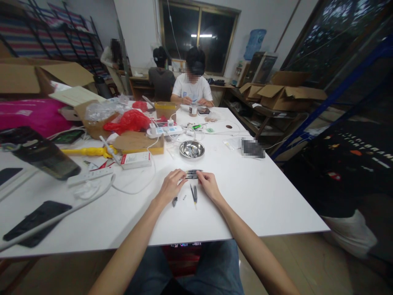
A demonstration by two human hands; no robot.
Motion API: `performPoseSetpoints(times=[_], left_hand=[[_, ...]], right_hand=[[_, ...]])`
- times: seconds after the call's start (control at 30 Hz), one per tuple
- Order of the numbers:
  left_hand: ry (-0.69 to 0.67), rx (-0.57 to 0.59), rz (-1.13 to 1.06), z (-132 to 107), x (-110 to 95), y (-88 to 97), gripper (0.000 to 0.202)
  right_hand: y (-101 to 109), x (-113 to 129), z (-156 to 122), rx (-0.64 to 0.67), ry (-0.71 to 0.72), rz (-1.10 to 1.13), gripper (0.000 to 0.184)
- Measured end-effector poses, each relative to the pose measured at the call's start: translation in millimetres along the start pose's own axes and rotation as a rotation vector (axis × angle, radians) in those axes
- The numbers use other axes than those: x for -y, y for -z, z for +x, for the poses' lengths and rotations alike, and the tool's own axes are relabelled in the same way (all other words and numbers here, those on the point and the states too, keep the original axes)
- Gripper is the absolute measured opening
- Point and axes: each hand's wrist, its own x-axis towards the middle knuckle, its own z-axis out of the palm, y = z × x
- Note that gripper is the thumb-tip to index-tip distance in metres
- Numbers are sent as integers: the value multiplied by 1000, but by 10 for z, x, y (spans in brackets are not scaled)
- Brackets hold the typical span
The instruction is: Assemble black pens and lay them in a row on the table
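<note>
Several dark, slim pens [192, 174] lie side by side in a row across the white table [260, 196]. My left hand [173, 184] has its fingers closed at their left ends. At the right ends, my right hand [209, 183] pinches the same row between thumb and fingers. Just below the hands are loose pieces: a dark pen barrel [195, 193] with a yellowish tip, and a thin dark stick [191, 191] beside it. A small black part [175, 201] and a tiny metallic piece [184, 197] lie to their left. Beyond the hands stands a shiny metal bowl [183, 153] with small parts in it.
On the left are a dark bottle [46, 157], power strip [89, 177], white box [135, 160], cardboard tray [138, 143] and black phone-like slab [37, 221]. Cables cross that side. Across the table a person in a white shirt [192, 88] works with both hands.
</note>
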Motion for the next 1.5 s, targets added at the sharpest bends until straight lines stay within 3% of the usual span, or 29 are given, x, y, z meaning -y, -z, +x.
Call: performPoseSetpoints(times=[0.13,0.2,0.33,0.47,0.77,0.93,1.07,1.5], left_hand=[[60,-60,16,18,-17,42,24],[106,-72,31,25,3,64,23],[94,4,46,20,67,64,22],[47,61,30,2,108,42,15],[21,6,78,-7,150,60,12],[34,11,96,-7,134,56,9],[29,36,99,-6,135,45,17],[24,73,108,6,200,57,17]], right_hand=[[25,25,21,-10,2,82,47],[29,15,33,-10,-12,114,44],[31,-17,42,-13,-13,111,41],[57,-29,36,-28,-13,42,47],[57,-63,16,95,-81,-60,60],[57,-59,31,-36,8,-74,47],[53,-78,38,-42,57,-71,35],[32,-111,14,32,114,-299,44]])
